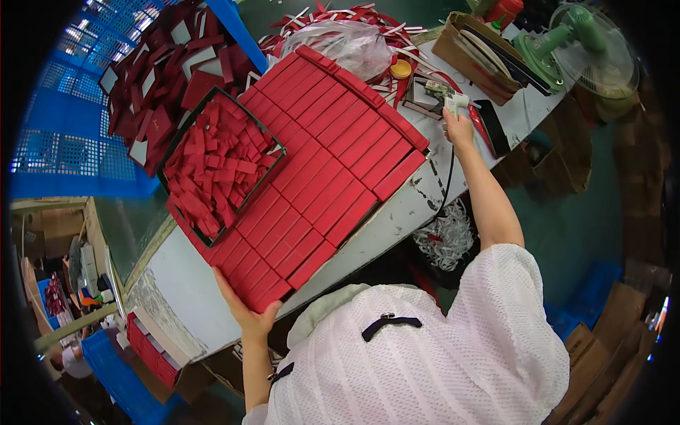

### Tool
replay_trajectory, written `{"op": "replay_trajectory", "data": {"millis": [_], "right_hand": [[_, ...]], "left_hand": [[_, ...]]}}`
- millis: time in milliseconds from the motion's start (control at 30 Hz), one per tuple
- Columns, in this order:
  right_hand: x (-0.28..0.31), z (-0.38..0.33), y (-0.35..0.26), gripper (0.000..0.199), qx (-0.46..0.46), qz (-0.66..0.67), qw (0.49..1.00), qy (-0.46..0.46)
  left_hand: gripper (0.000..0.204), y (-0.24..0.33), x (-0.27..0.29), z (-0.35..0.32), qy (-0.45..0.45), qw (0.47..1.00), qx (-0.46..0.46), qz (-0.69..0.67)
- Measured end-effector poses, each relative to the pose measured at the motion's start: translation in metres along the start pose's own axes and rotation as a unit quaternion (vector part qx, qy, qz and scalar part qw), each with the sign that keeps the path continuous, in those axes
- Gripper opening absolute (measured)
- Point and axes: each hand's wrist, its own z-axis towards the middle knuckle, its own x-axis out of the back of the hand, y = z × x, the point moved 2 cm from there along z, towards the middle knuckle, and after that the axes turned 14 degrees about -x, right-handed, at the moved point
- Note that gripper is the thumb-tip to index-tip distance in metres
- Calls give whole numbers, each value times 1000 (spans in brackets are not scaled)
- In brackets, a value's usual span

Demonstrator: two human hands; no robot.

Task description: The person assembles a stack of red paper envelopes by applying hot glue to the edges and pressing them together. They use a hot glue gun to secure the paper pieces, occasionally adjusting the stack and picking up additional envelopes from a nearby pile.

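A large block of long red boxes [312, 163], laid side by side in rows, slants across the table. My left hand [253, 319] rests against its near corner, thumb and fingers spread along two sides. At the table's far right, my right hand [459, 129] is closed on the handle of what looks like a white glue gun [455, 102], with a black cord trailing below. The gun's front end is over a small open box [423, 98]. On the left part of the block stands a dark-rimmed tray [244, 207] heaped with short red strips [219, 159].
Blue crates [64, 159] and a heap of red-and-white boxes [159, 92] stand at the far left. A clear plastic bag [340, 46] lies among ribbon strips. Nearby are a yellow cap [401, 69], a cardboard box [474, 60], a phone [494, 127] and a green fan [577, 49].
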Motion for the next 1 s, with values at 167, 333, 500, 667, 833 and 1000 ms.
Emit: {"op": "replay_trajectory", "data": {"millis": [167,333,500,667,833,1000], "right_hand": [[13,-24,3,28,44,59,997,-6],[23,-47,16,33,156,23,986,54],[39,-104,36,38,256,139,951,100],[52,-151,49,14,25,287,956,-52],[86,-212,26,23,19,478,857,-190],[95,-264,12,43,89,503,804,-305]], "left_hand": [[107,-3,-4,1,14,999,-18,23],[103,-5,-1,-6,-10,1000,-15,21],[77,5,-3,-15,-31,999,-13,4],[76,15,1,-15,-22,998,1,-51],[69,-15,28,31,26,997,-66,-36],[37,-57,27,100,-10,985,-165,54]]}}
